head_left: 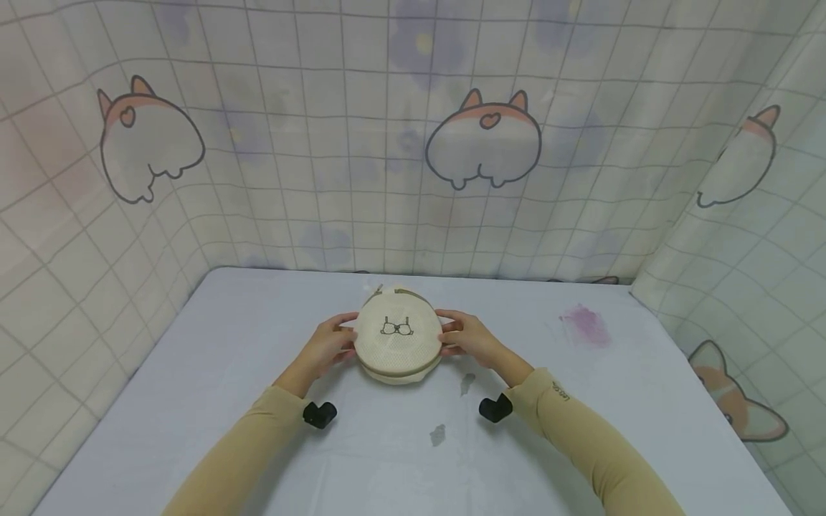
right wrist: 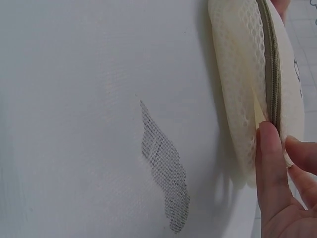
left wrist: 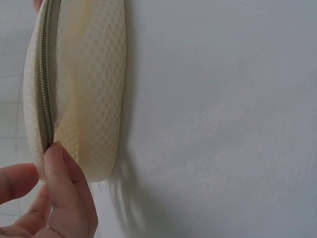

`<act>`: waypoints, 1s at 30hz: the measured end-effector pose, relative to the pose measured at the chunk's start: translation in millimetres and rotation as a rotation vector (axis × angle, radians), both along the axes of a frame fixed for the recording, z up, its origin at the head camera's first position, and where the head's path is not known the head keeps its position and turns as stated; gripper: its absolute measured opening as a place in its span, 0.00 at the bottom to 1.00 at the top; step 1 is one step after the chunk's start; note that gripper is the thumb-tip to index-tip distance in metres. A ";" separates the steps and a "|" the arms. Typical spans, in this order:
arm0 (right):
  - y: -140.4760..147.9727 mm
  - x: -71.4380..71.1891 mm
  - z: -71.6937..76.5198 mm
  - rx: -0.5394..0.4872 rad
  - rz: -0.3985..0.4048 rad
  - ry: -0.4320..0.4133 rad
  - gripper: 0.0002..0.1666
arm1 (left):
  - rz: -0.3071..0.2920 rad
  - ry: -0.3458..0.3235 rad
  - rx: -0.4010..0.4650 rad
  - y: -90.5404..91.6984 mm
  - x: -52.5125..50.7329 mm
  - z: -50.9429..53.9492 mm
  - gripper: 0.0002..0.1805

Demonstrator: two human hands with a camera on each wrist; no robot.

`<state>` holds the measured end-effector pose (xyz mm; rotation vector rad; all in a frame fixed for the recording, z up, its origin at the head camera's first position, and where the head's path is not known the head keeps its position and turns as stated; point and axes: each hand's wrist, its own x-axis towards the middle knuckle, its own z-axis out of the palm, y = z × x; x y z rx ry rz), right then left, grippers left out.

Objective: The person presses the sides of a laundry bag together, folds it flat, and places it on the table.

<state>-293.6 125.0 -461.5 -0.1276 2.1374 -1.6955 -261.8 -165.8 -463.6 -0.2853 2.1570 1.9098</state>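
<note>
A round cream mesh laundry bag (head_left: 397, 352) with a small dark line drawing on its lid lies on the white table. Its zipper (left wrist: 45, 94) runs round the side, and the mesh wall below looks partly folded in. At the left rim, my left hand (head_left: 325, 345) holds the bag, thumb and fingers at the zipper edge in the left wrist view. Opposite it, my right hand (head_left: 474, 338) pinches the rim near the zipper (right wrist: 272, 84) in the right wrist view. Whatever lies inside the bag is hidden.
The white table (head_left: 361, 459) has grey patches (head_left: 438, 434) in front of the bag and a pink stain (head_left: 586, 325) at the right. A checked curtain (head_left: 310, 158) with cartoon animals hangs behind and along both sides. Each wrist carries a black camera (head_left: 320, 415).
</note>
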 end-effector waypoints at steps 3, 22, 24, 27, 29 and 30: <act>0.6 -0.5 -1.2 0.004 0.016 0.007 0.36 | 0.000 -0.003 0.000 -0.3 0.6 -0.5 0.30; 1.5 -3.6 -1.0 0.009 0.017 0.036 0.38 | -0.026 -0.028 0.007 -1.5 -3.7 -0.7 0.29; 1.4 -4.8 -2.5 0.015 0.011 0.037 0.38 | -0.027 -0.036 0.012 -1.6 -4.9 -1.4 0.30; 1.3 -4.8 -1.6 0.015 0.011 0.037 0.38 | -0.026 -0.044 0.018 -1.7 -6.7 -3.6 0.30; 1.5 -4.7 -1.3 0.015 0.011 0.037 0.38 | -0.026 -0.045 0.017 -1.8 -7.7 -4.6 0.29; 1.5 -4.9 -1.5 0.013 0.012 0.038 0.38 | -0.023 -0.046 0.016 -1.6 -8.2 -4.9 0.29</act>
